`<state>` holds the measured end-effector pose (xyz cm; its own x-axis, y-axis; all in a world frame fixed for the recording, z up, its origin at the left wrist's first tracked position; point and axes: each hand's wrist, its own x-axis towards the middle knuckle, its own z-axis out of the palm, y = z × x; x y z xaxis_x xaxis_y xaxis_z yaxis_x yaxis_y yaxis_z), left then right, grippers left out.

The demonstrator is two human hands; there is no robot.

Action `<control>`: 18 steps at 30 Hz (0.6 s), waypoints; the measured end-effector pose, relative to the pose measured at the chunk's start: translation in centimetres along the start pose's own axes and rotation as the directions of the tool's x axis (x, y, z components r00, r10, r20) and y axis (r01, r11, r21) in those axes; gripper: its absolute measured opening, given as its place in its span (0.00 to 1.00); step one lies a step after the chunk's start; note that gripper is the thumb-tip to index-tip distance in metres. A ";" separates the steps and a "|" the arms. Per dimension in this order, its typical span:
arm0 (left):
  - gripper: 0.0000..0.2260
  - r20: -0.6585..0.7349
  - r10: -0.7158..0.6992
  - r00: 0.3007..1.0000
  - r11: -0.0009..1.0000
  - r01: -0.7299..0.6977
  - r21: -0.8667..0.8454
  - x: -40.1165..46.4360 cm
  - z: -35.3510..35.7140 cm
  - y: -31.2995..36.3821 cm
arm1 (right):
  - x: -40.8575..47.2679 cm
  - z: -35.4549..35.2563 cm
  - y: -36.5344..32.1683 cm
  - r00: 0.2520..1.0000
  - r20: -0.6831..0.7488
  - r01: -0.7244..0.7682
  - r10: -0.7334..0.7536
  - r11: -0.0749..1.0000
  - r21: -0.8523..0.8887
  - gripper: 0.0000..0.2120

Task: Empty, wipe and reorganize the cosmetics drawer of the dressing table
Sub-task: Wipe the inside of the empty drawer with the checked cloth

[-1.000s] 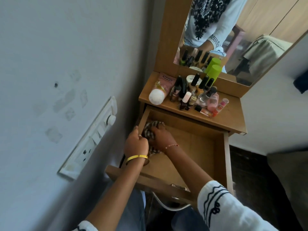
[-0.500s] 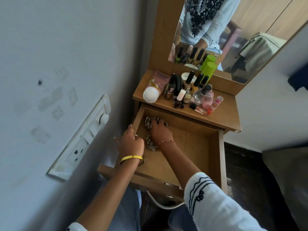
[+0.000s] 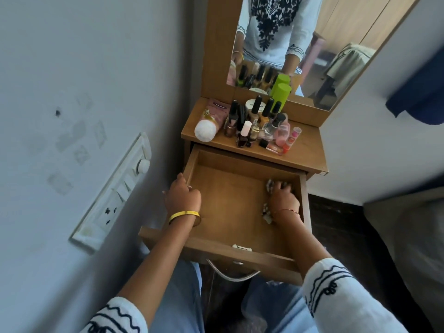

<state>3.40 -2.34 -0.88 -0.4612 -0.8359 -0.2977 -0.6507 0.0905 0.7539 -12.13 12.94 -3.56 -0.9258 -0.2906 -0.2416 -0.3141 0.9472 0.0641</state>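
Observation:
The wooden drawer [image 3: 230, 254] of the dressing table is pulled out, and only a cloth lies on its floor. My right hand [image 3: 283, 203] presses a patterned cloth [image 3: 270, 183] onto the drawer floor by the right wall; most of the cloth is hidden under the hand. My left hand [image 3: 182, 197] grips the drawer's left wall near its back, fingers curled over the edge. Several cosmetics [image 3: 254, 126] stand on the tabletop above: nail polish bottles, a pink tube, a pink bottle, lip balms and a green canister [image 3: 280, 93].
A mirror [image 3: 310, 44] rises behind the tabletop. A white switchboard [image 3: 113, 193] sits on the left wall, close to my left arm. Dark floor and a grey padded surface [image 3: 408, 248] lie to the right. The drawer's metal handle [image 3: 231, 275] hangs over my lap.
My right hand has slid the cloth from the drawer's back left corner across to the right wall. My left hand stays on the left wall.

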 end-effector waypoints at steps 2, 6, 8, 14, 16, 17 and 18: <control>0.25 -0.001 0.008 1.000 1.000 -0.008 -0.017 0.0 0.1 0.0 | -0.5 -0.2 0.3 0.999 0.052 0.002 -0.001 1.000 -0.017 0.25; 0.25 0.000 0.010 1.000 0.999 -0.010 -0.043 -0.1 0.1 0.0 | -2.5 0.1 -1.3 0.980 0.187 -0.067 0.064 0.998 0.009 0.27; 0.24 -0.002 0.000 1.000 0.999 0.000 -0.046 0.0 0.1 0.0 | -3.6 0.5 -2.7 0.973 0.229 -0.028 0.020 0.999 0.030 0.26; 0.22 0.003 -0.014 1.000 0.997 0.014 -0.070 0.3 0.2 0.0 | -4.4 -0.2 -8.2 0.920 0.265 0.223 -0.289 0.942 0.252 0.28; 0.21 0.003 -0.025 1.000 0.994 0.025 -0.109 0.2 0.0 0.1 | -5.5 -0.1 -10.2 0.843 0.276 0.358 -0.462 0.864 0.354 0.33; 0.21 0.000 -0.030 1.000 0.992 0.030 -0.125 0.1 -0.2 0.2 | -6.0 0.2 -11.0 0.796 0.273 0.427 -0.541 0.821 0.379 0.33; 0.21 -0.007 -0.036 0.999 0.990 0.035 -0.134 0.0 -0.3 0.3 | -6.5 0.2 -11.4 0.752 0.269 0.491 -0.601 0.784 0.379 0.31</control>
<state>3.41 -2.47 -0.44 -0.4334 -0.8423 -0.3204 -0.5798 -0.0116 0.8147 -2.48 4.05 -2.89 -0.4510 -0.7517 -0.4812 -0.6212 0.6515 -0.4355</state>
